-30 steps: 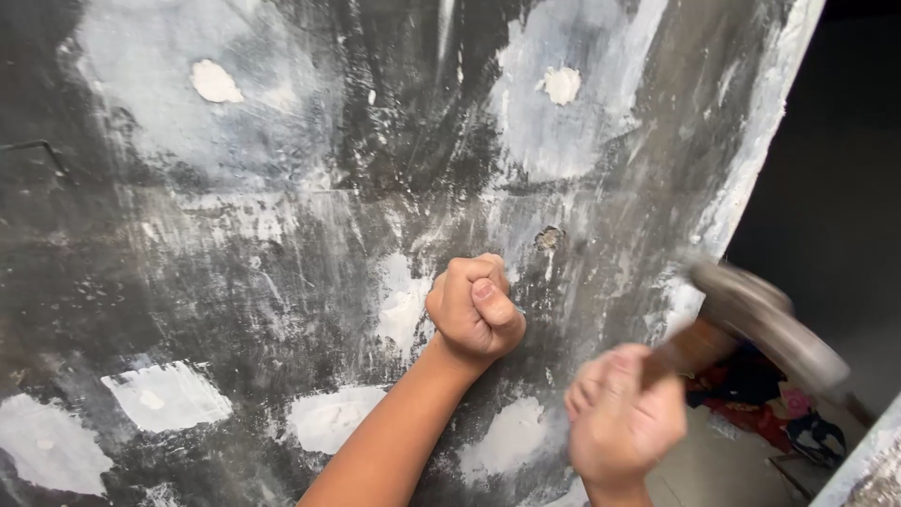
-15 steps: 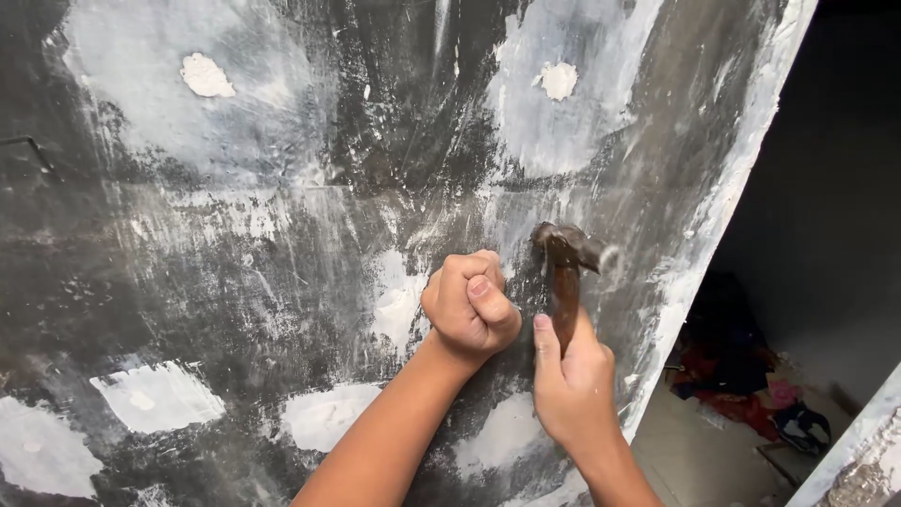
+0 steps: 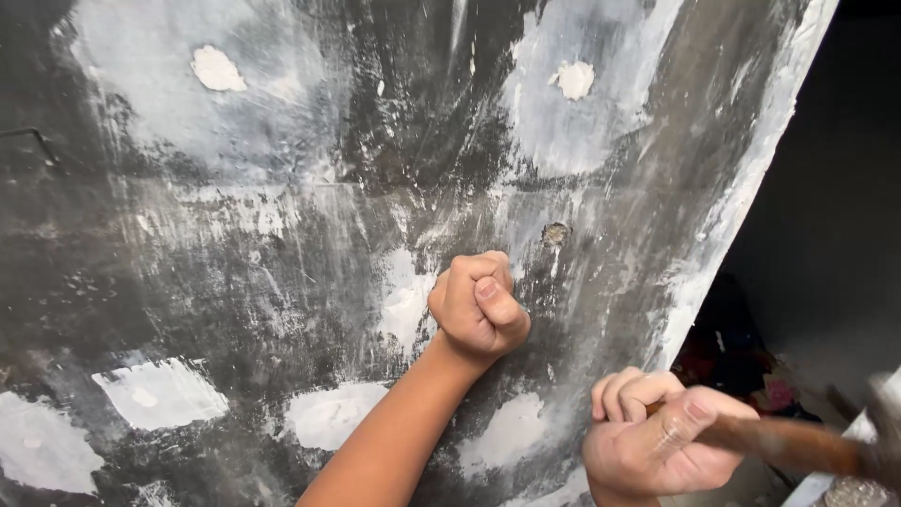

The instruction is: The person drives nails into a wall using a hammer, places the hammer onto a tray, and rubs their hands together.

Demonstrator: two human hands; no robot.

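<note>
My left hand (image 3: pixel 479 305) is a closed fist pressed against a dark, grey-smeared wall (image 3: pixel 282 235); nothing shows inside the fist. Just up and right of it there is a small chipped hole (image 3: pixel 556 233) in the wall. My right hand (image 3: pixel 657 437) is low at the right, away from the wall, gripping the brown wooden handle of a hammer (image 3: pixel 788 446). The hammer's head is blurred at the right frame edge.
White plaster patches dot the wall, two raised ones (image 3: pixel 217 68) (image 3: pixel 572 79) near the top. The wall's pale edge (image 3: pixel 751 188) runs down the right side. Beyond it is a dark space with coloured clutter (image 3: pixel 741 366) on the floor.
Half a second ago the hammer head was on the hole. Now my right hand has swung it back down and to the right. My left fist has stayed put.
</note>
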